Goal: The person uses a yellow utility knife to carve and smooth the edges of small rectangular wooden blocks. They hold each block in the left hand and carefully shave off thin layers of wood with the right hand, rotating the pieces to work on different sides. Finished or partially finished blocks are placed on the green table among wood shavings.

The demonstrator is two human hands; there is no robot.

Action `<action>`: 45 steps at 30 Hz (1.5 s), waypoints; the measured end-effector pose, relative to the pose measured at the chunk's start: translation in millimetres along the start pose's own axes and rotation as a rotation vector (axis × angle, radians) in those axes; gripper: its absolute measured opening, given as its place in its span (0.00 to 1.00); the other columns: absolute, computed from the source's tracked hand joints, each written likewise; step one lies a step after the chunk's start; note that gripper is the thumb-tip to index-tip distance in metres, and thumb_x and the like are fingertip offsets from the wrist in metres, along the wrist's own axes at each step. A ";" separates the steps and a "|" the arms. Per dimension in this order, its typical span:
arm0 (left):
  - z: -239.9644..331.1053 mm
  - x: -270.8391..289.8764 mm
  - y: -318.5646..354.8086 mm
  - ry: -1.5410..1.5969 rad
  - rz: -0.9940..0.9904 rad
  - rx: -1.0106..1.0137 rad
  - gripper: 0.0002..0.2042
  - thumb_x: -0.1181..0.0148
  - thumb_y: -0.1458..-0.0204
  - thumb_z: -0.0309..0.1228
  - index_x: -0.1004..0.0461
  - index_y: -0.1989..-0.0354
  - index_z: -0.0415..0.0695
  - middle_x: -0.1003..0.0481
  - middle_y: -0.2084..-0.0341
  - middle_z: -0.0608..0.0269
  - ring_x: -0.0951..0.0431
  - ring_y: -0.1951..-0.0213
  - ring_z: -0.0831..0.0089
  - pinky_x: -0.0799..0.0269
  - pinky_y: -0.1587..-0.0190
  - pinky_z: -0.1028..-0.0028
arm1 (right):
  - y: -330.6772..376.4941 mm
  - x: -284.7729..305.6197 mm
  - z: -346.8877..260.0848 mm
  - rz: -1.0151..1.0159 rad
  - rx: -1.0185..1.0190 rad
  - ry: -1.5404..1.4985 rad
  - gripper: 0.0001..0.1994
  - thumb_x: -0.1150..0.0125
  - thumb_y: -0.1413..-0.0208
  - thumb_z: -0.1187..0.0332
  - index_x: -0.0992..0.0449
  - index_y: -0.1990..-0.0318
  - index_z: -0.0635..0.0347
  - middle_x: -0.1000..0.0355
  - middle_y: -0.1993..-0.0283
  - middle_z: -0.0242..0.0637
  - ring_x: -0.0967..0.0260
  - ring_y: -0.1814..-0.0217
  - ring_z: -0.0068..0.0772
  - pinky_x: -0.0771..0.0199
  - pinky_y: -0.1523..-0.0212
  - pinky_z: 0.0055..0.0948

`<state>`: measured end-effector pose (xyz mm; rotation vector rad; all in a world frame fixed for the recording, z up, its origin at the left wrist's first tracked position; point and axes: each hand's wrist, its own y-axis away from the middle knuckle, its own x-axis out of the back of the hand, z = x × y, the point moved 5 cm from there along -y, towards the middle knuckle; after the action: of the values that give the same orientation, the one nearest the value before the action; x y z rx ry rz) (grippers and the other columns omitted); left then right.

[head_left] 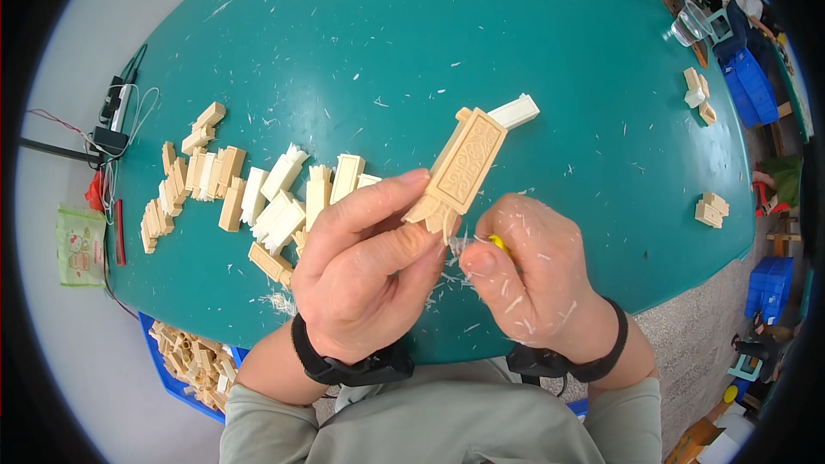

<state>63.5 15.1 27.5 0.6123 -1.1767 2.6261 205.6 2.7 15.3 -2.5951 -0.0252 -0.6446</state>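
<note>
Centrally, left hand gripping a beige moulded piece, right hand closed on a yellow tool at its lower edge.

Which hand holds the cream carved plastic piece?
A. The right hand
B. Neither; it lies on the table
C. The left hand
C. The left hand pinches the carved plastic piece at its lower end, raised above the green table, while the right hand grips a small yellow tool beside it.

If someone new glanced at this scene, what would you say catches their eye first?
The left hand holds up a cream patterned plastic piece at the centre, while the right hand grips a small yellow tool at its lower end. Left of them, similar cream pieces lie scattered over the teal table, amid white shavings.
</note>
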 end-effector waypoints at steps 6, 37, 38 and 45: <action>0.7 2.4 3.1 0.012 0.124 0.035 0.13 0.35 0.66 0.13 0.27 0.70 0.37 0.29 0.59 0.47 0.23 0.64 0.66 0.24 0.67 0.76 | -2.3 2.3 -2.5 0.024 0.042 0.088 0.17 0.40 0.50 0.58 0.36 0.79 0.60 0.41 0.83 0.36 0.42 0.83 0.37 0.45 0.84 0.31; -16.1 -15.5 2.9 0.399 -0.167 0.393 0.22 0.42 0.58 0.18 0.34 0.51 0.38 0.28 0.59 0.54 0.26 0.57 0.66 0.30 0.56 0.73 | -3.1 5.6 10.6 -0.029 -0.036 -0.221 0.15 0.35 0.54 0.70 0.31 0.60 0.64 0.30 0.70 0.41 0.31 0.73 0.34 0.30 0.71 0.26; -16.9 -15.9 3.4 0.472 -0.159 0.422 0.21 0.42 0.58 0.17 0.33 0.52 0.38 0.29 0.59 0.55 0.26 0.57 0.68 0.31 0.56 0.74 | -5.1 7.1 6.8 -0.048 -0.089 -0.240 0.15 0.37 0.52 0.66 0.31 0.60 0.64 0.30 0.69 0.42 0.31 0.73 0.36 0.31 0.72 0.26; -16.9 -1.6 -0.8 0.434 -0.029 0.266 0.20 0.40 0.59 0.16 0.34 0.55 0.37 0.34 0.59 0.57 0.30 0.61 0.73 0.33 0.58 0.76 | -1.1 5.9 5.6 -0.089 -0.176 -0.190 0.13 0.42 0.47 0.60 0.33 0.70 0.61 0.35 0.77 0.38 0.37 0.79 0.34 0.38 0.79 0.27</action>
<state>60.3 28.3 17.2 0.0805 -0.6946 2.7168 213.2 5.6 14.0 -2.8308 -0.1523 -0.4461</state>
